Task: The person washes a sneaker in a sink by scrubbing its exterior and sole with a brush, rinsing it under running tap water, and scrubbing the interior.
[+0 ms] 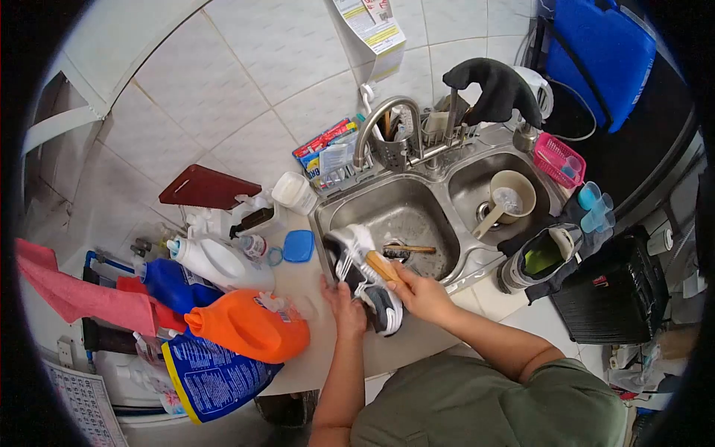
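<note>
Over the front edge of the left sink basin (417,211) is a grey, black and white shoe (383,307), tilted lengthwise. My left hand (347,305) is closed on its left side, near the white laces. The wooden handle of a brush (382,266) is gripped in my right hand (424,296), and its pale bristles lie against the shoe's upper. Part of the shoe is hidden by the brush and my right fingers. Behind them, another wooden-handled brush (411,248) lies on the basin floor, under the curved faucet (387,112).
A beige dipper (514,195) sits in the right basin. Another shoe (538,257) stands on a dark cloth at the right. Left are an orange bottle (253,328), a white bottle (220,262), a blue lid (299,246) and a white tub (295,194).
</note>
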The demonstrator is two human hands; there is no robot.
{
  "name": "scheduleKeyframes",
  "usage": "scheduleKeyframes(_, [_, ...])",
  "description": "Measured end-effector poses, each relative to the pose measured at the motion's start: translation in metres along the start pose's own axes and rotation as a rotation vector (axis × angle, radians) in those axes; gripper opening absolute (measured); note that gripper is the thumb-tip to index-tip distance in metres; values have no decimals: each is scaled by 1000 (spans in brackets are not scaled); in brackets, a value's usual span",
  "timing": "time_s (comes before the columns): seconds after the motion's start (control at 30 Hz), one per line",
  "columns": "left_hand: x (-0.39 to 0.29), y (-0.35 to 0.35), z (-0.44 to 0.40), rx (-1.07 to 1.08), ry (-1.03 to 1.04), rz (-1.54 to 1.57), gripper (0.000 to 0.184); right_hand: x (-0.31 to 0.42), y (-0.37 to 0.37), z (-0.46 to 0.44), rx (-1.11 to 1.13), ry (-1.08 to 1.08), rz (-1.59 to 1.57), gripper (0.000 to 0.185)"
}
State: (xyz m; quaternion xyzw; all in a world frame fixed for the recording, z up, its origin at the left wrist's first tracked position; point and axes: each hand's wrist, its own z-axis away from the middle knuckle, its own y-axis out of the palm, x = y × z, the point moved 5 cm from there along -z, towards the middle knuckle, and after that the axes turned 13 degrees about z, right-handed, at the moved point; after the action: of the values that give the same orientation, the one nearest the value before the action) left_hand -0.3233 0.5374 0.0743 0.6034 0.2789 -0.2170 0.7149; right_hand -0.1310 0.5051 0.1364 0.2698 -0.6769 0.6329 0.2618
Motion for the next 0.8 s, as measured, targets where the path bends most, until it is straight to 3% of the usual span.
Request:
scheduleKeyframes(0.07, [38,-56,-17,-43,-183,-67,65,-9,2,0,63,66,-62,54])
scheduleKeyframes(0.13, [14,23,17,-30,-389,-341,72,-33,15,-4,62,104,-172,53])
scheduleKeyframes(0.2, [22,24,16,76,-422,-357,79,-42,19,-9,181,211,-452,54])
scheduleKeyframes(0.3, [42,23,15,242,-299,-888,100,-44,18,-2,309,446,-801,45])
scheduleKeyframes(0.4, [35,24,20,52,-327,-1014,109,-86,26,-13,29,432,-483,35])
scheduleKeyframes(0.47, [39,23,16,195,-503,-1153,116,-103,27,-8,75,460,-488,31])
scheduleKeyframes(0.53, [31,54,20,308,-665,-1013,114,-116,32,-8,181,498,-488,31])
scheduleKeyframes(0.6, [46,36,12,189,-803,-842,120,-113,25,-6,82,426,-338,41])
scheduleKeyframes(0.67, [47,35,10,255,-807,-784,123,-108,27,-7,-101,324,-214,48])
scheduleKeyframes(0.7, [46,40,10,323,-700,-852,121,-105,28,-8,-144,278,-308,54])
scheduleKeyframes(0.77, [41,48,15,455,-478,-981,118,-99,16,-6,-85,371,-417,52])
scheduleKeyframes(0.8, [43,41,16,397,-465,-875,114,-95,9,-6,-53,417,-472,52])
